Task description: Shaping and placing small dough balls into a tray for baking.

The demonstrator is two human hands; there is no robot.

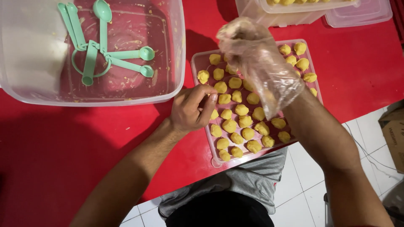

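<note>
Your single head camera looks steeply down, close over the red table (63,147), tray (201,63) and your lap.

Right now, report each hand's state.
Left hand: bare, fingers curled at the tray edge; holding anything cannot be told.
Right hand: in a plastic glove, above the dough balls; grip unclear.

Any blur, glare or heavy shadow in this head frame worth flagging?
Head view: right hand in its plastic glove is motion-blurred; left hand, dough balls and green measuring spoons are sharp; dark shadow covers the red table at lower left; no strong glare.
</note>
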